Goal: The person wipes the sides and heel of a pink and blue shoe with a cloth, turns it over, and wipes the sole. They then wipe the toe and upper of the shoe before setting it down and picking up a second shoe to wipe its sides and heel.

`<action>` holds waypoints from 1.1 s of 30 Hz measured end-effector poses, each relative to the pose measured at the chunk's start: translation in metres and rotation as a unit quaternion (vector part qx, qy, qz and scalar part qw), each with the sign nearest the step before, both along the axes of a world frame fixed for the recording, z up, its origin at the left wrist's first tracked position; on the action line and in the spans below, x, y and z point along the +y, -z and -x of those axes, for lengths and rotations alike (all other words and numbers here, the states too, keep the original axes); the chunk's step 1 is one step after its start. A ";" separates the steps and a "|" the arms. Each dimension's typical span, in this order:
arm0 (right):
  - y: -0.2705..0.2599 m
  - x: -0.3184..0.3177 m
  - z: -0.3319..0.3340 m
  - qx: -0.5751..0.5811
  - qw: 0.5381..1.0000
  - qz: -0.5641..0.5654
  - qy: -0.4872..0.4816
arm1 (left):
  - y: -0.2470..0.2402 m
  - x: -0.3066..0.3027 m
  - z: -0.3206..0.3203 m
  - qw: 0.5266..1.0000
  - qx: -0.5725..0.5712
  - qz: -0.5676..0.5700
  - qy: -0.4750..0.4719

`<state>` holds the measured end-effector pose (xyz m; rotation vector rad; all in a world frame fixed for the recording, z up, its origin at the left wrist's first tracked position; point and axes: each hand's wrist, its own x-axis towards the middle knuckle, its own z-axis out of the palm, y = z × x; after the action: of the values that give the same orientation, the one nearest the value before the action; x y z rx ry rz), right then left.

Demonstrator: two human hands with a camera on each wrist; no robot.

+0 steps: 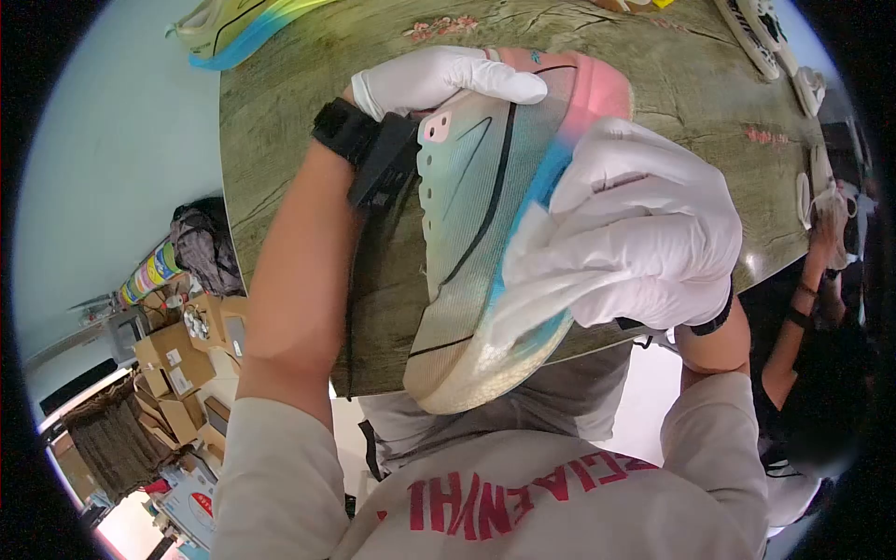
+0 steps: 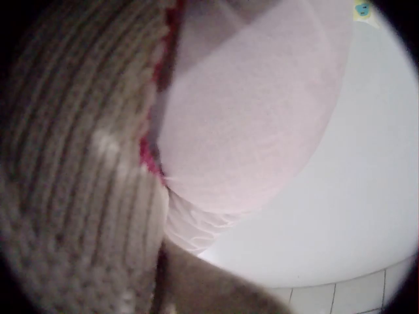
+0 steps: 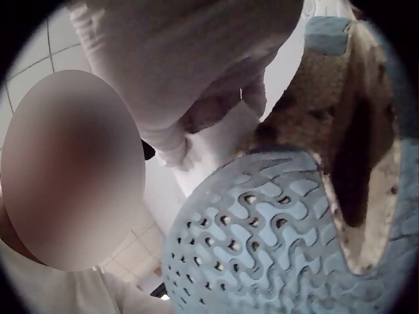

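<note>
A large running shoe (image 1: pixel 467 215), pale green with a pink heel and blue-and-cream sole, is held on its side over the table's front edge. My gloved left hand (image 1: pixel 448 79) grips it at the collar near the heel, thumb along the upper. My gloved right hand (image 1: pixel 653 224) pinches a white cloth (image 1: pixel 532 271) against the sole's side. In the right wrist view the patterned blue outsole (image 3: pixel 249 229) fills the lower part, with the cloth beside it. A white glove (image 2: pixel 249 104) and a knitted surface fill much of the left wrist view.
On the wooden table (image 1: pixel 280 121), a yellow-and-blue shoe (image 1: pixel 247 33) lies at the back left and striped shoes (image 1: pixel 751 37) at the back right. Another person's hand (image 1: pixel 828 224) is at the right edge. Cardboard boxes (image 1: pixel 173 359) and a backpack (image 1: pixel 205 247) are off the left side.
</note>
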<state>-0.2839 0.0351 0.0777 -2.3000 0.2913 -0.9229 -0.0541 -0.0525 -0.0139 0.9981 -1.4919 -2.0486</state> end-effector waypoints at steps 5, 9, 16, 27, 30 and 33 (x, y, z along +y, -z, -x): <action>0.005 0.005 0.000 -0.001 0.999 -0.037 -0.022 | -0.028 -0.003 -0.012 0.990 -0.127 -0.050 0.030; -0.004 0.013 -0.003 0.018 1.000 -0.010 -0.008 | -0.024 0.008 0.003 0.996 -0.008 -0.085 -0.009; -0.014 0.046 -0.014 0.062 0.990 0.035 0.124 | -0.018 0.005 0.005 0.989 0.109 -0.089 0.036; -0.009 0.046 -0.019 0.067 0.993 0.021 0.091 | -0.011 -0.003 0.001 0.989 0.106 -0.074 0.071; -0.012 0.032 -0.010 0.086 0.996 0.001 0.014 | -0.013 0.000 0.006 0.984 0.147 -0.065 0.081; -0.006 0.042 -0.003 0.030 0.974 -0.132 0.183 | -0.013 -0.004 0.009 0.996 0.058 -0.028 0.060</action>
<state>-0.2809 0.0771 0.0840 -2.0637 0.8363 -0.9255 -0.0633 -0.0566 -0.0009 0.8116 -1.4733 -2.2045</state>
